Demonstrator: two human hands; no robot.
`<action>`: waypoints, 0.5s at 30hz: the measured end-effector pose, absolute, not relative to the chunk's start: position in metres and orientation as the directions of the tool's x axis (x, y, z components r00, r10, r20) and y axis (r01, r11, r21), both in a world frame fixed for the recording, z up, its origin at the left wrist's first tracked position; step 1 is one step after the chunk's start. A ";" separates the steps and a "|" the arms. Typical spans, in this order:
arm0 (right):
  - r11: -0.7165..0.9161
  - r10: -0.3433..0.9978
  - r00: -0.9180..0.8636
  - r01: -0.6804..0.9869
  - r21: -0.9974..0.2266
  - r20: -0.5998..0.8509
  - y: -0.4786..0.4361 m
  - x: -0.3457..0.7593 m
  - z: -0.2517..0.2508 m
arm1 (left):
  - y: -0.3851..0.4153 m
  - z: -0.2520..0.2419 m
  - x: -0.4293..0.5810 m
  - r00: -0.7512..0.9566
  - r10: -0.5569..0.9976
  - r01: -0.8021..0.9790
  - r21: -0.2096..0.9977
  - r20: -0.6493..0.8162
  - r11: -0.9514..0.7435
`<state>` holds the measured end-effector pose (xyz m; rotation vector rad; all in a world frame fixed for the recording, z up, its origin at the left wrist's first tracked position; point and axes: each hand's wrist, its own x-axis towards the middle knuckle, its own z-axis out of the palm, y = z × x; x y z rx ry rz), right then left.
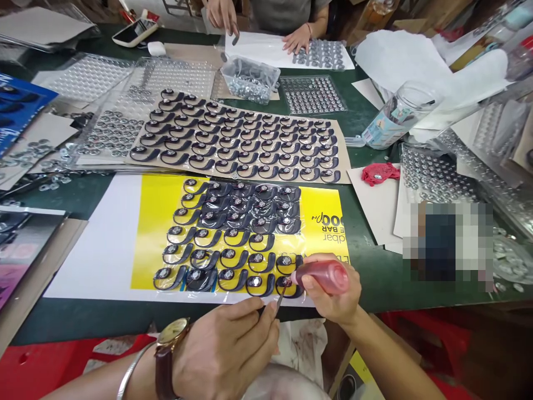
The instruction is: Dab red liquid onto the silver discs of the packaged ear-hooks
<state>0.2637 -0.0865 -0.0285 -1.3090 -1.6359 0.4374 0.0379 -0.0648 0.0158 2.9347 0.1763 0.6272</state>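
Observation:
My left hand (229, 344), with a watch on its wrist, is closed around a thin pointed tool (281, 300) that could be tweezers. The tip meets a dark hook-shaped piece (293, 290) at the near right corner of a yellow and white sheet (112, 250). My right hand (339, 297) grips a small squeeze bottle (325, 276) of red liquid, tilted with its nozzle at that same piece. Rows of similar dark hooks, many with a shiny round stone (228, 274), lie on the sheet, some under clear film.
Behind lies a cardboard sheet (345, 161) full of hooks. A clear tub (252, 83) of small shiny parts stands farther back, near a co-worker's hand (297, 40). To the right are a tilted clear jar (397, 119), a red cloth (378, 174) and trays (433, 172) of round parts.

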 end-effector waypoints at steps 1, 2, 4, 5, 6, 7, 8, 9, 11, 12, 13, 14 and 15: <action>0.349 0.898 0.037 0.544 -0.763 0.438 -0.087 0.264 -0.029 | -0.064 0.016 0.038 0.905 0.144 0.086 0.159 0.400 -0.983; 0.338 0.904 0.042 0.541 -0.770 0.426 -0.087 0.264 -0.029 | -0.063 0.016 0.039 0.904 0.144 0.085 0.161 0.402 -0.983; 0.315 0.911 0.061 0.538 -0.782 0.409 -0.088 0.265 -0.029 | -0.062 0.017 0.039 0.905 0.146 0.085 0.167 0.400 -0.982; 0.303 0.913 0.072 0.538 -0.787 0.401 -0.088 0.265 -0.029 | -0.061 0.017 0.039 0.905 0.146 0.083 0.170 0.399 -0.982; 0.288 0.916 0.087 0.537 -0.793 0.392 -0.089 0.266 -0.030 | -0.060 0.017 0.040 0.906 0.144 0.080 0.174 0.399 -0.981; 0.273 0.919 0.100 0.534 -0.800 0.380 -0.089 0.266 -0.030 | -0.060 0.018 0.040 0.907 0.143 0.076 0.180 0.396 -0.981; 0.258 0.923 0.113 0.527 -0.810 0.368 -0.089 0.267 -0.031 | -0.059 0.018 0.040 0.907 0.143 0.074 0.185 0.396 -0.980; 0.249 0.925 0.122 0.517 -0.819 0.359 -0.090 0.267 -0.031 | -0.058 0.019 0.041 0.906 0.144 0.073 0.189 0.397 -0.979; 0.239 0.931 0.129 0.494 -0.836 0.342 -0.090 0.268 -0.032 | -0.057 0.021 0.042 0.903 0.149 0.072 0.198 0.404 -0.977; 0.241 0.931 0.131 0.485 -0.841 0.342 -0.091 0.268 -0.033 | -0.057 0.022 0.042 0.901 0.152 0.073 0.204 0.407 -0.976; 0.244 0.928 0.137 0.477 -0.844 0.346 -0.091 0.268 -0.033 | -0.057 0.022 0.042 0.899 0.158 0.077 0.208 0.409 -0.975; 0.246 0.925 0.148 0.469 -0.848 0.351 -0.091 0.268 -0.033 | -0.056 0.023 0.042 0.897 0.162 0.078 0.213 0.411 -0.974; 0.246 0.922 0.163 0.456 -0.855 0.352 -0.092 0.269 -0.033 | -0.056 0.023 0.042 0.898 0.165 0.080 0.218 0.409 -0.973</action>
